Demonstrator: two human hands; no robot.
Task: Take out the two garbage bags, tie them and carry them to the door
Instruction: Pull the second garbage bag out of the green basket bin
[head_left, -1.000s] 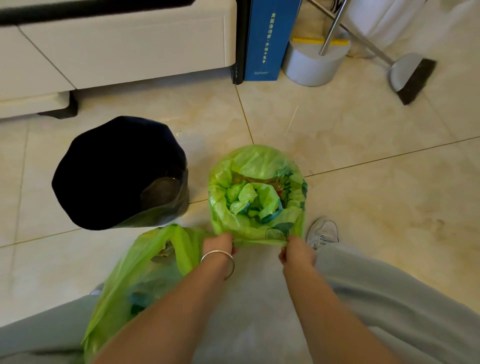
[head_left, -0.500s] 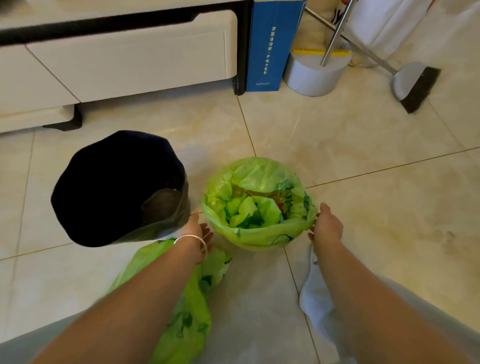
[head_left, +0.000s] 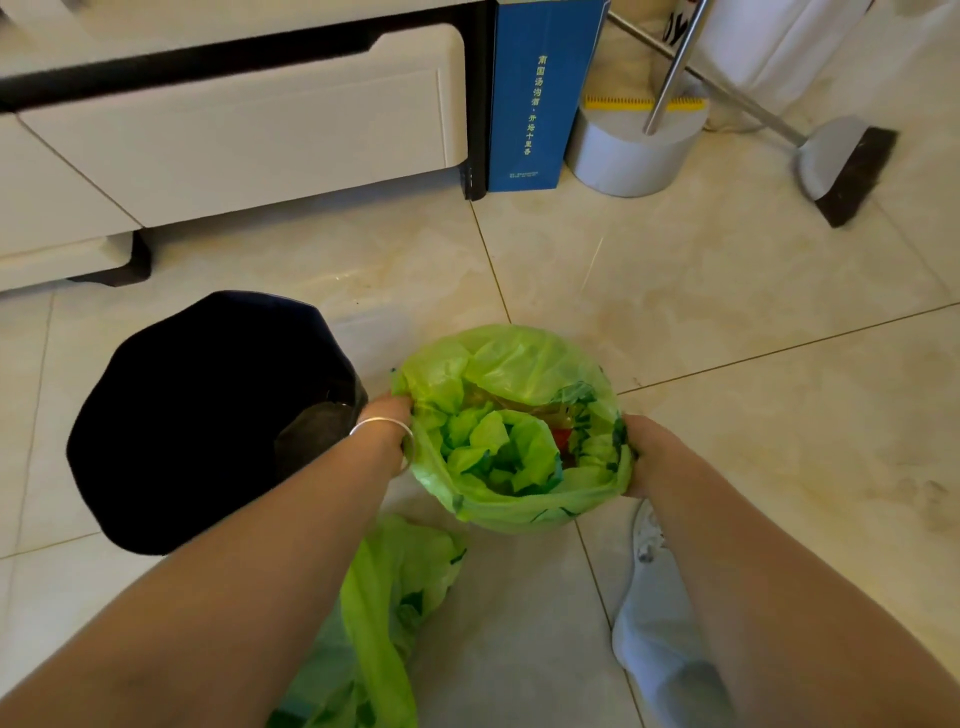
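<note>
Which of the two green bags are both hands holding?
The open round green bag beside the black bin; left hand and right hand grip its rim.

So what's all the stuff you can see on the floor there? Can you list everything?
green bag in the bin: one, bright green, open and full of rubbish, centre of the floor
second green bag: one, green, lying on the tiles nearer the person
black bin: one, dark, left of the open bag
cabinet: one, white with dark trim, top left
blue box: one, blue with pale lettering, upright beside the cabinet
round base: one, pale grey, holding a metal pole, right of the box
broom: one, grey head with dark bristles, top right
shoe: one, white, below the right arm
bracelet: one, silver, on the left wrist
hands: two; left hand and right hand grip opposite sides of the open bag's rim
</note>
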